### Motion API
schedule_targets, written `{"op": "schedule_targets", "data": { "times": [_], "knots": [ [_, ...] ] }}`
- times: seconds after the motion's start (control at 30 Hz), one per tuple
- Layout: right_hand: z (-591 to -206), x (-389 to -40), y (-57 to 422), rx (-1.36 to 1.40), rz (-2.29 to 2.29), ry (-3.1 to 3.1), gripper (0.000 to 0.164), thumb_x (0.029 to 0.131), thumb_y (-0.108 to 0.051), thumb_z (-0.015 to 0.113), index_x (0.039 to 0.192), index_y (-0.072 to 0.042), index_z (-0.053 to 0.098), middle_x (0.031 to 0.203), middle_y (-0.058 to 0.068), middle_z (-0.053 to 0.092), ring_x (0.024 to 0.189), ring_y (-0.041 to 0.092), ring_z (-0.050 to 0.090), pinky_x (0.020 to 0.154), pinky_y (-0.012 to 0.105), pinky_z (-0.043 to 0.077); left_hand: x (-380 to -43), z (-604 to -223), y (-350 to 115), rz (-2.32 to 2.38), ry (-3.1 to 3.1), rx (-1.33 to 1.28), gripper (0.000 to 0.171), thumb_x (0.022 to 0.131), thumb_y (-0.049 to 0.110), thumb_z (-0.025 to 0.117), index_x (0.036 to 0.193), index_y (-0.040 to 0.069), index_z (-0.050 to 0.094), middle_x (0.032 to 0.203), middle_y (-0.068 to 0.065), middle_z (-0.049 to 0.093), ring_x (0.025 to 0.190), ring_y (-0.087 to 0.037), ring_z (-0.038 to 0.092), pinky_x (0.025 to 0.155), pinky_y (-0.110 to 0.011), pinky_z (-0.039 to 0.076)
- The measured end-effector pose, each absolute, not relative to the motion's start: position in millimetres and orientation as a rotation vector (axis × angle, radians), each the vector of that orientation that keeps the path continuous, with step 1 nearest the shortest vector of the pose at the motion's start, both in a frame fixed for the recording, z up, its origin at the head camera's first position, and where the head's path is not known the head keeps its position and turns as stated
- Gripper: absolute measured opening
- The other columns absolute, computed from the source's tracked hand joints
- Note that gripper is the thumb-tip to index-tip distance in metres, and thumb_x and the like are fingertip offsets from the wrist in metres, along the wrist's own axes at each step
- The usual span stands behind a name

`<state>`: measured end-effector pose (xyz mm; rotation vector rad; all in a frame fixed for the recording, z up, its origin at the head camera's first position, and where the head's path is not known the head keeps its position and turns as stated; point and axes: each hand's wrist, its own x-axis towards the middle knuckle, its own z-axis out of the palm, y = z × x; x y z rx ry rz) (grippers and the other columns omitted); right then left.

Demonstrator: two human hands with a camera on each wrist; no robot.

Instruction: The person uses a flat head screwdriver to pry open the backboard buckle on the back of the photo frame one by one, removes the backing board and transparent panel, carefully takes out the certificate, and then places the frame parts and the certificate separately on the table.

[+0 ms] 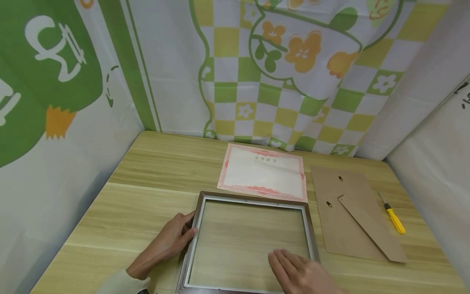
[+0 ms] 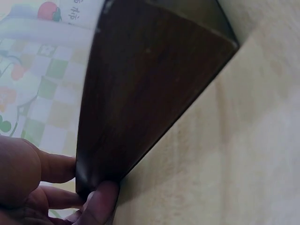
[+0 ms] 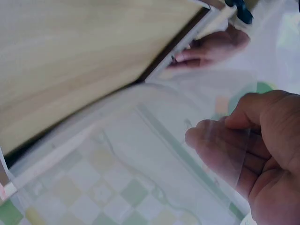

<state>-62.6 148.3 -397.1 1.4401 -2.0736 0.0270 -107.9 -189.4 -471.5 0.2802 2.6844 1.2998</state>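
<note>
A brown picture frame with a silver inner edge lies near the front of the table. My left hand grips its left side, with thumb and fingers on the rim; the left wrist view shows them around the dark frame edge. Over the frame's lower right part is my right hand, fingers bent and close together. In the right wrist view that hand pinches a clear sheet at its edge, thumb on one face and fingers behind. The sheet's outline is hard to make out in the head view.
Behind the frame lies a pink-bordered certificate. To the right is a brown backing board with a stand leg and two small hangers. A yellow-handled screwdriver lies beyond it. Printed curtains surround the wooden table.
</note>
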Motion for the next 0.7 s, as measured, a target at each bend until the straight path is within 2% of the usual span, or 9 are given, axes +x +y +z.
{"op": "schedule_targets", "data": {
  "times": [0.1, 0.2, 0.3, 0.43, 0.57, 0.7],
  "knots": [
    [-390.1, -66.3, 151.0, 1.411, 0.089, -2.027, 0.075, 0.105, -0.052, 0.020, 0.097, 0.003, 0.069, 0.083, 0.013, 0.076, 0.070, 0.020, 0.073, 0.053, 0.024, 0.056, -107.4, -470.8, -186.4, 1.304, 2.712, 0.236, 0.050, 0.092, 0.006, 0.063, 0.139, -0.008, 0.049, 0.092, -0.010, 0.055, 0.077, -0.012, 0.059, 0.065, -0.021, 0.048],
    [-384.0, -69.1, 152.7, 1.401, 0.084, -2.004, 0.063, 0.109, -0.036, 0.023, 0.098, 0.004, 0.069, 0.083, 0.013, 0.076, 0.069, 0.020, 0.073, 0.051, 0.023, 0.055, -105.6, -469.6, -182.4, 1.265, 2.760, 0.192, 0.048, 0.090, 0.007, 0.067, 0.135, -0.006, 0.055, 0.091, -0.008, 0.057, 0.077, -0.012, 0.057, 0.065, -0.022, 0.048],
    [-379.9, -70.7, 153.5, 1.399, 0.074, -2.004, 0.053, 0.110, -0.024, 0.025, 0.099, 0.005, 0.069, 0.083, 0.012, 0.076, 0.068, 0.019, 0.073, 0.052, 0.022, 0.055, -102.8, -468.4, -178.8, 1.141, 2.853, 0.176, 0.053, 0.084, 0.010, 0.074, 0.133, -0.005, 0.057, 0.092, -0.007, 0.058, 0.078, -0.012, 0.052, 0.067, -0.027, 0.046],
    [-376.8, -73.3, 155.1, 1.397, 0.096, -2.003, 0.049, 0.109, -0.017, 0.026, 0.099, 0.005, 0.068, 0.083, 0.013, 0.075, 0.069, 0.019, 0.073, 0.053, 0.023, 0.056, -98.1, -467.1, -175.5, 0.995, 2.951, 0.181, 0.062, 0.077, 0.015, 0.081, 0.131, -0.004, 0.059, 0.092, -0.009, 0.059, 0.077, -0.014, 0.048, 0.068, -0.032, 0.044],
    [-373.3, -76.4, 157.4, 1.379, 0.141, -2.005, 0.043, 0.107, -0.003, 0.026, 0.100, 0.005, 0.068, 0.084, 0.014, 0.075, 0.069, 0.020, 0.073, 0.054, 0.024, 0.056, -95.2, -467.7, -173.6, 0.970, 2.972, 0.175, 0.064, 0.075, 0.017, 0.083, 0.130, -0.005, 0.059, 0.092, -0.009, 0.059, 0.076, -0.014, 0.048, 0.066, -0.031, 0.043],
    [-369.1, -77.8, 159.4, 1.362, 0.149, -2.012, 0.044, 0.106, -0.001, 0.025, 0.101, 0.005, 0.068, 0.085, 0.015, 0.075, 0.069, 0.021, 0.073, 0.053, 0.025, 0.056, -94.3, -468.5, -172.0, 0.982, 2.980, 0.170, 0.062, 0.076, 0.012, 0.081, 0.132, -0.004, 0.058, 0.092, -0.009, 0.059, 0.076, -0.014, 0.046, 0.064, -0.029, 0.041]
  ]
}}
